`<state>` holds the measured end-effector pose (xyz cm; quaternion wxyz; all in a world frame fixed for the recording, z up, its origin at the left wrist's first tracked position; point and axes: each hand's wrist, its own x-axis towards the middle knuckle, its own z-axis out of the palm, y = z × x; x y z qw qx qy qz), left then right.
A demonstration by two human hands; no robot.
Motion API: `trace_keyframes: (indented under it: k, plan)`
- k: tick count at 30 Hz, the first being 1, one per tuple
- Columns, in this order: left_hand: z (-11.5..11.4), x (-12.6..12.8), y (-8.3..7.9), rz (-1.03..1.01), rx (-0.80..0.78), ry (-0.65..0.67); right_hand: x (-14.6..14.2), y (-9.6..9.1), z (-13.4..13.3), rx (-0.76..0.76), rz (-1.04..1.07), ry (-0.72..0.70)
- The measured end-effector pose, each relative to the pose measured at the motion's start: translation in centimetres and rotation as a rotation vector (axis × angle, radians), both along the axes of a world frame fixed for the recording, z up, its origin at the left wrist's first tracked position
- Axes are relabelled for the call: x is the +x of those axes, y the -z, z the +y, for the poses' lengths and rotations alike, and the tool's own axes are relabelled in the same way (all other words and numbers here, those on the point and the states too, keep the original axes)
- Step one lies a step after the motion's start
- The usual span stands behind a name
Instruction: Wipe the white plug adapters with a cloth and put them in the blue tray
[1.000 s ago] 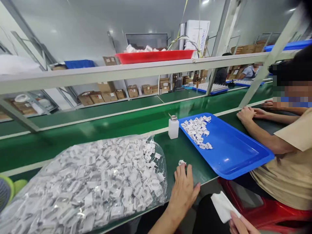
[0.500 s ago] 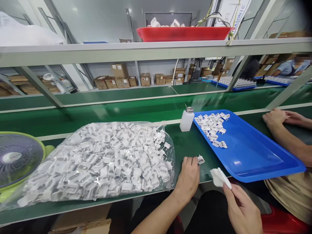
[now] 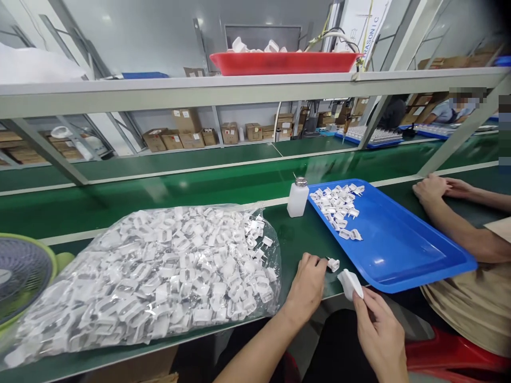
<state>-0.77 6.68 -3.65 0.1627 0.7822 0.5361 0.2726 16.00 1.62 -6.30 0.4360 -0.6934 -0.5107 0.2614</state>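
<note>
Head camera, looking down across a green rubber-topped counter (image 3: 303, 239). The person's left hand (image 3: 306, 284) lies near the counter's near edge with its fingers curled narrowly, the fingertips (image 3: 320, 260) just beside a small white plastic plug piece (image 3: 333, 264). The piece's thin pins point toward them, and whether it is gripped cannot be told. The right hand (image 3: 377, 335) is raised beyond the near edge, pinching a folded white cloth (image 3: 350, 283).

To the left, a clear, crinkled plastic bag (image 3: 139, 282) bulges with many matching white pieces (image 3: 203, 276). A round lime-green and grey fan (image 3: 19, 276) sits at its far left. To the right, a shallow blue plastic tray (image 3: 399, 250) holds a loose heap of white pieces (image 3: 334, 207) at its far-left end. Beside it stands a white plastic bottle with a metal pump top (image 3: 297, 198). A co-worker's hands (image 3: 431, 189) rest on the counter at far right. Above, a red plastic tray (image 3: 279, 64) sits on a metal shelf (image 3: 199, 88), and a white panel (image 3: 361, 26) reads "RASONIC".
</note>
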Motion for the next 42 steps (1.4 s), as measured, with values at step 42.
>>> trace_keyframes:
  k: [42]
  plan:
    - [0.5, -1.1, -1.5, -0.063, -0.029, 0.200, 1.0, 3.5, -2.6, -0.028, 0.539, 0.117]
